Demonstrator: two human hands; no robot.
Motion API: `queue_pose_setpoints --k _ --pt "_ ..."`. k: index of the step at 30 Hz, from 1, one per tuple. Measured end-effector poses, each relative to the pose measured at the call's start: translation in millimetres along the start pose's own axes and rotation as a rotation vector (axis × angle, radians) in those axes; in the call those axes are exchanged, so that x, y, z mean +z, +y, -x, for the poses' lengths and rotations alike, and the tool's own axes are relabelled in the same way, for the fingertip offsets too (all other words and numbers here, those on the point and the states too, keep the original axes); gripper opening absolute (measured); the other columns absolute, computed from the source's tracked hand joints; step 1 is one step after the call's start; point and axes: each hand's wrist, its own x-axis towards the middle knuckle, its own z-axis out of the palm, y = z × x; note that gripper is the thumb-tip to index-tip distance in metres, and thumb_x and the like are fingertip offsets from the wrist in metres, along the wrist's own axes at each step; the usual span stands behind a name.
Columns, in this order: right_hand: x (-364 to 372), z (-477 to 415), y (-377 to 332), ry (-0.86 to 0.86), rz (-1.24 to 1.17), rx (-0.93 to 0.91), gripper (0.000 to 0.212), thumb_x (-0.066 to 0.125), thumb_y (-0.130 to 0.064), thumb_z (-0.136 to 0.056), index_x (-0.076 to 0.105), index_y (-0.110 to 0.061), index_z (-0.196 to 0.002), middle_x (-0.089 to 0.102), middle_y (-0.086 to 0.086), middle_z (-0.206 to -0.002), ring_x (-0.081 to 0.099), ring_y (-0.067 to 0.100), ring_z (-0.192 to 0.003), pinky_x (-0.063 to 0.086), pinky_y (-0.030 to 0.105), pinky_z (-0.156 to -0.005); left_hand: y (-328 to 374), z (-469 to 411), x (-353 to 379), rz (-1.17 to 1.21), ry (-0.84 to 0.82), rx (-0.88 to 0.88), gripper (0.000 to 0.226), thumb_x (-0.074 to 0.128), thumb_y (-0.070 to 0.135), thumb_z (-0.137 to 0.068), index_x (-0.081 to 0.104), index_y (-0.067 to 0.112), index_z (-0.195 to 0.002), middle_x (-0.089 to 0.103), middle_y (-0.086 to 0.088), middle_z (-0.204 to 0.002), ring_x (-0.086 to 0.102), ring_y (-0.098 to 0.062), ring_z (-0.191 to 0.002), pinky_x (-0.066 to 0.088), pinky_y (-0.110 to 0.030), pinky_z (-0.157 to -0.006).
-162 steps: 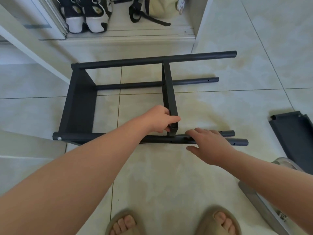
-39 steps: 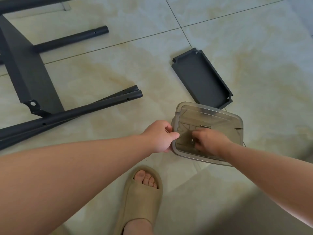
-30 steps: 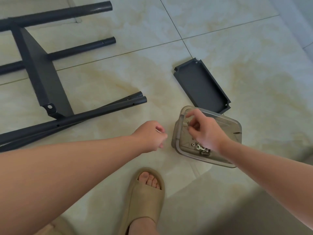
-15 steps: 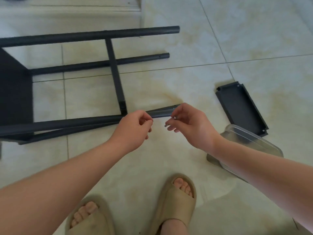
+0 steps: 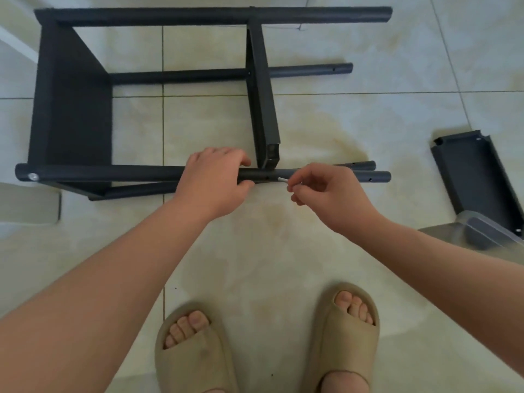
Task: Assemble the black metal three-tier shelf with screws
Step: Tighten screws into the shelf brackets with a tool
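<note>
The black metal shelf frame [image 5: 71, 109] lies on its side on the tiled floor, with one tray fixed at its left end and a second tray [image 5: 262, 103] standing midway. My left hand [image 5: 215, 180] grips the near pole [image 5: 113, 173] just left of that middle tray's corner. My right hand [image 5: 326, 191] pinches a small silver screw [image 5: 282, 180], its tip at the pole beside a hole. A third loose black tray [image 5: 476, 171] lies on the floor at the right.
A clear plastic parts box [image 5: 482, 231] sits at the right edge, partly under the loose tray. A silver bolt head [image 5: 33, 176] shows at the near pole's left end. My feet in beige slippers [image 5: 195, 350] stand just below. A pale panel [image 5: 28, 202] lies at the left.
My view swung from the parts box back to the frame. My left hand closed on the near pole, and my right hand carried the screw up to the pole.
</note>
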Motion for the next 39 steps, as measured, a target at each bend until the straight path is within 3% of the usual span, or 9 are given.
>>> queue_pose_setpoints --k 4,8,14,25,30,35,39 --pt "5 -1 5 -0.057 -0.033 0.008 0.021 0.061 0.001 -0.095 0.075 -0.015 -0.095 0.076 -0.002 -0.089 0.074 0.008 -0.081 0.060 0.027 -0.085 4 -15 -1 -0.006 -0.158 -0.021 0.032 0.059 0.045 -0.093 0.057 0.032 -0.122 0.064 0.007 -0.107 0.058 -0.020 -0.095 0.043 -0.034 -0.074" --pt "8 -3 7 -0.097 -0.108 0.007 0.022 0.060 0.002 -0.097 0.075 -0.014 -0.101 0.077 -0.001 -0.092 0.074 0.008 -0.081 0.058 0.021 -0.081 7 -19 -1 0.011 -0.171 -0.031 0.027 0.057 0.046 -0.094 0.060 0.034 -0.119 0.064 0.008 -0.103 0.057 -0.018 -0.090 0.041 -0.032 -0.068" --pt "7 7 7 -0.104 -0.180 -0.058 0.012 0.066 0.000 -0.094 0.068 -0.011 -0.092 0.077 0.001 -0.087 0.074 0.014 -0.078 0.059 0.025 -0.080 10 -8 -11 0.098 -0.119 -0.003 0.017 0.057 0.044 -0.096 0.060 0.038 -0.111 0.063 0.013 -0.096 0.058 -0.015 -0.086 0.038 -0.029 -0.060" --pt "7 11 3 -0.052 -0.183 -0.109 0.009 0.070 -0.001 -0.092 0.066 -0.008 -0.087 0.075 0.007 -0.084 0.073 0.010 -0.075 0.057 0.020 -0.077 11 0 -21 0.207 -0.111 0.027 0.014 0.061 0.041 -0.095 0.061 0.040 -0.109 0.063 0.016 -0.094 0.057 -0.009 -0.083 0.045 -0.031 -0.067" --pt "10 11 0 -0.034 -0.067 -0.161 0.008 0.073 -0.006 -0.091 0.068 -0.011 -0.087 0.072 -0.004 -0.077 0.072 0.007 -0.074 0.054 0.016 -0.074 10 -1 -24 0.245 -0.136 0.017 0.015 0.063 0.040 -0.093 0.061 0.042 -0.108 0.064 0.018 -0.095 0.057 -0.007 -0.083 0.050 -0.036 -0.075" --pt "17 6 -5 0.003 0.047 -0.210 0.006 0.072 -0.007 -0.092 0.070 -0.011 -0.087 0.070 -0.010 -0.071 0.071 0.004 -0.072 0.055 0.027 -0.075 15 -8 -36 0.299 -0.304 0.019 0.019 0.063 0.032 -0.095 0.061 0.043 -0.111 0.063 0.017 -0.093 0.056 -0.005 -0.079 0.040 -0.026 -0.065" --pt "19 1 -11 0.023 0.063 -0.191 0.005 0.071 -0.008 -0.092 0.071 -0.011 -0.089 0.070 -0.010 -0.070 0.070 0.003 -0.071 0.055 0.027 -0.077 17 -14 -46 0.340 -0.395 0.009 0.020 0.063 0.031 -0.096 0.064 0.043 -0.112 0.065 0.011 -0.097 0.060 -0.012 -0.085 0.043 -0.029 -0.070"
